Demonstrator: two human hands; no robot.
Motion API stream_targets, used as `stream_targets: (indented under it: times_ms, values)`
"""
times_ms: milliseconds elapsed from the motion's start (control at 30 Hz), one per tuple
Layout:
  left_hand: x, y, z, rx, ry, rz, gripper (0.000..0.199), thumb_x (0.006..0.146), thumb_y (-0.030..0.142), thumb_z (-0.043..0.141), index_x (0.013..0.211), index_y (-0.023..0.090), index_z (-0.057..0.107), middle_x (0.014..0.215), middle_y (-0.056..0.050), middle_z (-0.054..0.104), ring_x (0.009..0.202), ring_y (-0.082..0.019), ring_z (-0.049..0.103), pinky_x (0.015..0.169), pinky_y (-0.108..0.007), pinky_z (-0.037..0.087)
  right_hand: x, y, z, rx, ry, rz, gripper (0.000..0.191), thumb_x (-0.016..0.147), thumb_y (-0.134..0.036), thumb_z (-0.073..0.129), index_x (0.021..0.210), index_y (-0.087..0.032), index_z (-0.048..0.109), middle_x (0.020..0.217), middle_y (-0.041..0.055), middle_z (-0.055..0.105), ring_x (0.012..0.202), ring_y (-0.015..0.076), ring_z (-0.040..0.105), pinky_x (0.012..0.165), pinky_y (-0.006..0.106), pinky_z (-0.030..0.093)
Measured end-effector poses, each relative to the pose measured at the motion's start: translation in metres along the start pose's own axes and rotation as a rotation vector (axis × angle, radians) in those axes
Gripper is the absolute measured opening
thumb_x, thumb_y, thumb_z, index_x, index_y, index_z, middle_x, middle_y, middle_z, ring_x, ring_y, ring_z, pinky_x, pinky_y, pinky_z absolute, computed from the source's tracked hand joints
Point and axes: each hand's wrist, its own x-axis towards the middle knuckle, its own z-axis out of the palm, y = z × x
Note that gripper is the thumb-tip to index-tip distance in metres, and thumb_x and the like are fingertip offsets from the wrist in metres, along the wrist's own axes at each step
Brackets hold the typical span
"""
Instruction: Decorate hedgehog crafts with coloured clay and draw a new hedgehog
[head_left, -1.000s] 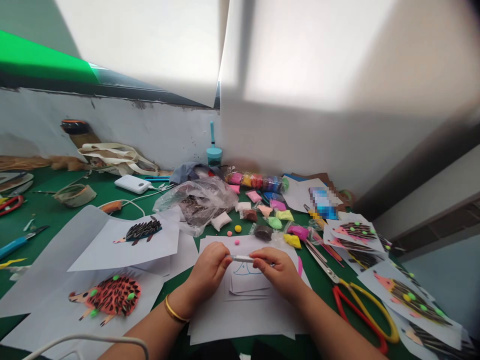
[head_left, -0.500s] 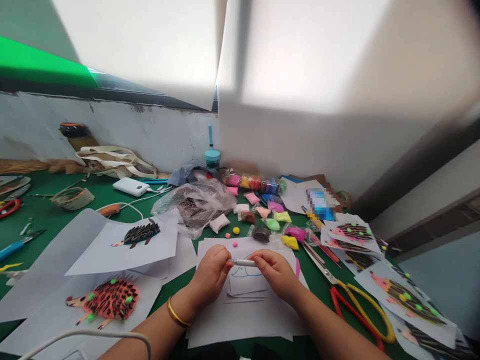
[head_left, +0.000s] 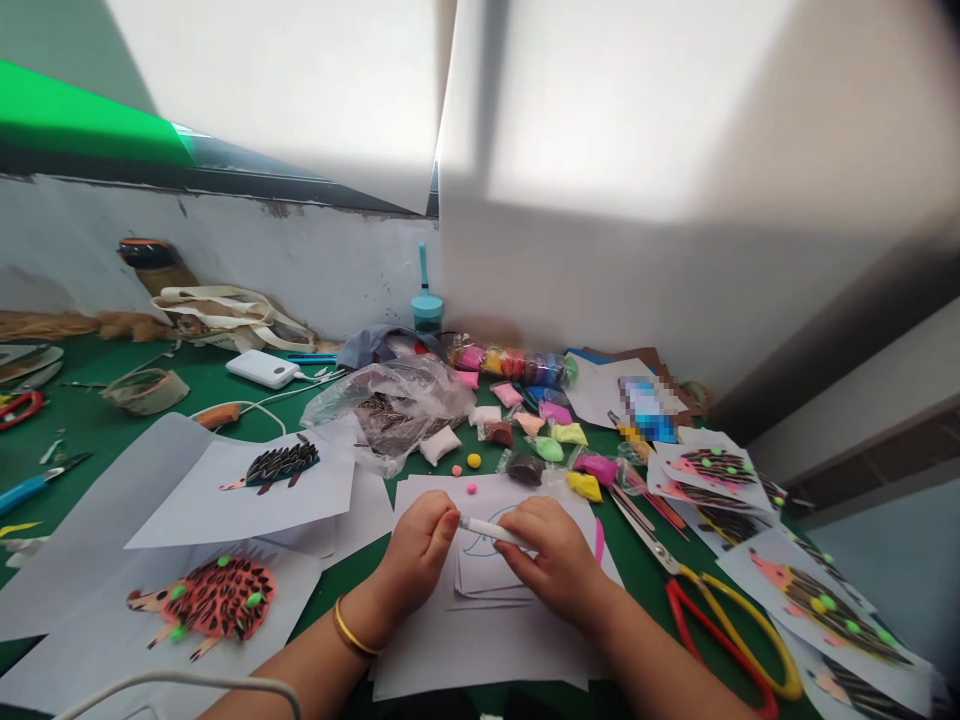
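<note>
1. Counter [head_left: 67, 410]: green-covered; cut off at the left and bottom edges, with much of its surface hidden under papers and craft supplies.
2. Paper stack [head_left: 480, 650]: white, directly below both hands, which cover part of it along with the forearms.
3. Scissors [head_left: 664, 557]: one red handle, one yellow, lying right of the stack; the red loop runs to the bottom edge.
4. Clear plastic bag [head_left: 401, 412]: crumpled; dark striped seeds inside, blurred by the film.
5. Left hand [head_left: 421, 548]: grip closed around one end of the pen, hiding that tip.
6. Right hand [head_left: 551, 550]: grip narrow, thumb and fingers clasping the barrel; the far end is concealed.
7. Packet [head_left: 649, 405]: behind the scissors, pixelated; label unreadable.
8. Blue outline drawing [head_left: 480, 548]: on the top small sheet, partly covered by pen and right hand.
9. White pen [head_left: 491, 529]: held between both hands above the stack; any print too small to read.
10. Yellow clay ball [head_left: 474, 461]: near two pink ones, beyond the hands.
</note>
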Motion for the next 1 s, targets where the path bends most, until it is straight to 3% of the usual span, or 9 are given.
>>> stream_targets:
  times_ms: [133,300,600,733,1000]
  values:
    - [-0.003,-0.002,0.004,-0.013,-0.038,-0.053,0.039,0.101,0.044,0.029,0.074,0.021,0.044,0.073,-0.001,0.049,0.069,-0.017,0.046,0.065,-0.031,0.039,-0.003,-0.004,-0.003,-0.125,-0.008,-0.082,0.021,0.096,-0.031,0.050,0.104,-0.021,0.067,0.075,0.0049,0.063,0.070,0.0186,0.051,0.068,0.033,0.033]
    - [-0.003,-0.003,0.004,-0.023,-0.071,-0.070,0.043,0.101,0.050,0.027,0.073,0.021,0.042,0.072,-0.001,0.048,0.068,-0.017,0.046,0.064,-0.031,0.038,-0.006,-0.009,0.000,-0.120,-0.008,-0.055,0.021,0.096,-0.034,0.050,0.096,-0.020,0.067,0.072,0.0045,0.062,0.068,0.0185,0.051,0.066,0.032,0.033]
    - [-0.003,-0.004,0.001,-0.016,-0.092,-0.034,0.042,0.101,0.048,0.026,0.075,0.020,0.044,0.073,-0.001,0.048,0.068,-0.017,0.045,0.065,-0.031,0.036,-0.003,-0.010,0.001,0.168,-0.132,0.159,0.023,0.095,-0.034,0.052,0.083,-0.022,0.067,0.074,0.0016,0.064,0.070,0.0171,0.057,0.064,0.028,0.036]
    - [-0.003,-0.006,0.003,-0.025,-0.096,-0.024,0.042,0.101,0.049,0.028,0.077,0.020,0.047,0.075,-0.002,0.050,0.070,-0.018,0.047,0.066,-0.031,0.037,0.000,-0.008,-0.002,0.275,-0.153,0.201,0.020,0.094,-0.034,0.054,0.089,-0.023,0.069,0.081,0.0018,0.068,0.075,0.0178,0.060,0.066,0.028,0.039]
    - [0.001,-0.007,0.007,-0.010,-0.024,-0.012,0.034,0.100,0.045,0.036,0.089,0.019,0.055,0.088,-0.005,0.058,0.085,-0.020,0.053,0.078,-0.034,0.043,0.001,0.009,0.001,0.094,0.014,0.181,0.015,0.087,-0.032,0.063,0.099,-0.024,0.067,0.092,0.0041,0.069,0.085,0.0220,0.059,0.078,0.034,0.042]
